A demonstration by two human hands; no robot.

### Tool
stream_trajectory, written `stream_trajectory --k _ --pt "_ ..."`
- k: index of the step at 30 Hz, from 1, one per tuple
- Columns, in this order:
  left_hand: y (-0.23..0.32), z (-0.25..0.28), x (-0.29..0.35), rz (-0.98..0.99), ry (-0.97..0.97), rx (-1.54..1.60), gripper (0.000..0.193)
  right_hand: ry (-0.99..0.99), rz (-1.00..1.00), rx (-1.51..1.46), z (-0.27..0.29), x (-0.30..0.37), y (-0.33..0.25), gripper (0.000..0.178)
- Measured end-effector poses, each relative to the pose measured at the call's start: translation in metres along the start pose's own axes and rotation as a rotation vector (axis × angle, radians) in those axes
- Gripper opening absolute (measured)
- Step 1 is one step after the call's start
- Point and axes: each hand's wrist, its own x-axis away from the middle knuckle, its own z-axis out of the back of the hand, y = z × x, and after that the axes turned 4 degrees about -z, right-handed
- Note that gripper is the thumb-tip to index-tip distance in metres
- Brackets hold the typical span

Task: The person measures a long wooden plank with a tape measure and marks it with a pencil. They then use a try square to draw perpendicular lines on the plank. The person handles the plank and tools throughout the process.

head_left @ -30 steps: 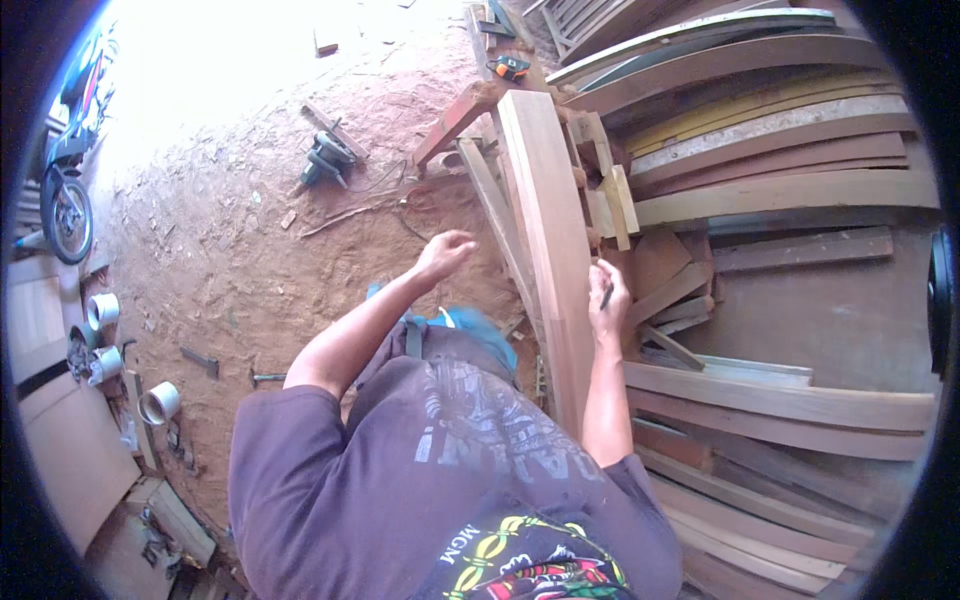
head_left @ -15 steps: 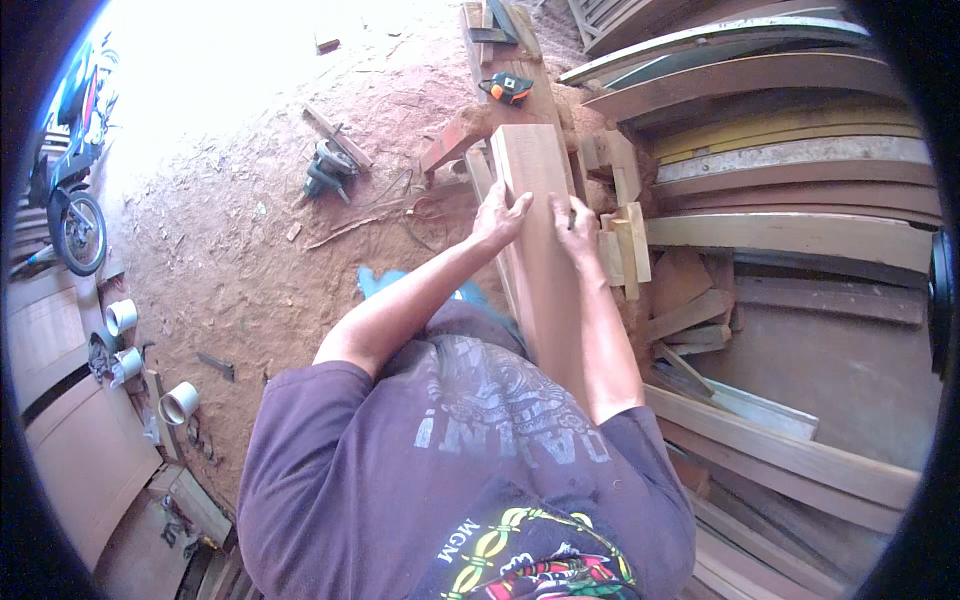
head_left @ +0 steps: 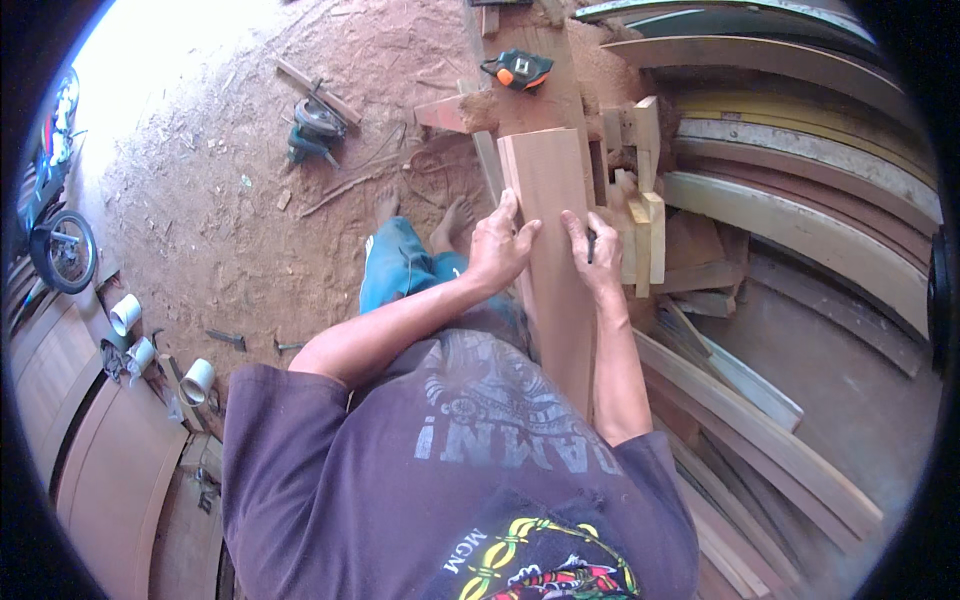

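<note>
A long stack of smooth reddish-brown boards (head_left: 555, 190) runs from the bench toward my body. My left hand (head_left: 503, 245) grips its left edge, fingers down the side and thumb on the top face. On the opposite edge is my right hand (head_left: 597, 255), its thumb against the wood and a short dark pencil-like stick (head_left: 591, 244) held in its curled fingers. Beyond the boards' far end lies a black and orange tape measure (head_left: 518, 70) on the dusty wooden bench (head_left: 550, 105). My forearms and shirt cover the near end of the boards.
Light wood offcuts (head_left: 643, 235) stand right of the bench. Long planks (head_left: 800, 215) are stacked along the right side. On the sawdust-strewn floor left of the bench lies a circular saw (head_left: 316, 128). White buckets (head_left: 198, 380) and a motorcycle (head_left: 65, 245) are farther left.
The boards and both hands have moved slightly nearer me, away from the tape measure. My right thumb has shifted toward the boards' right edge. The view has tilted, and my bare feet now show.
</note>
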Motion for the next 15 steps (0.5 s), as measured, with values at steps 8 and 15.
stream_trajectory --k 8,15 --pt "0.001 0.015 -0.009 0.008 -0.129 0.002 0.061 -0.051 -0.062 -0.061 0.006 0.003 -0.008 0.041" --pt "-0.019 0.044 -0.046 -0.104 -0.147 -0.03 0.067 0.405 -0.091 0.075 -0.053 0.021 -0.006 0.047"
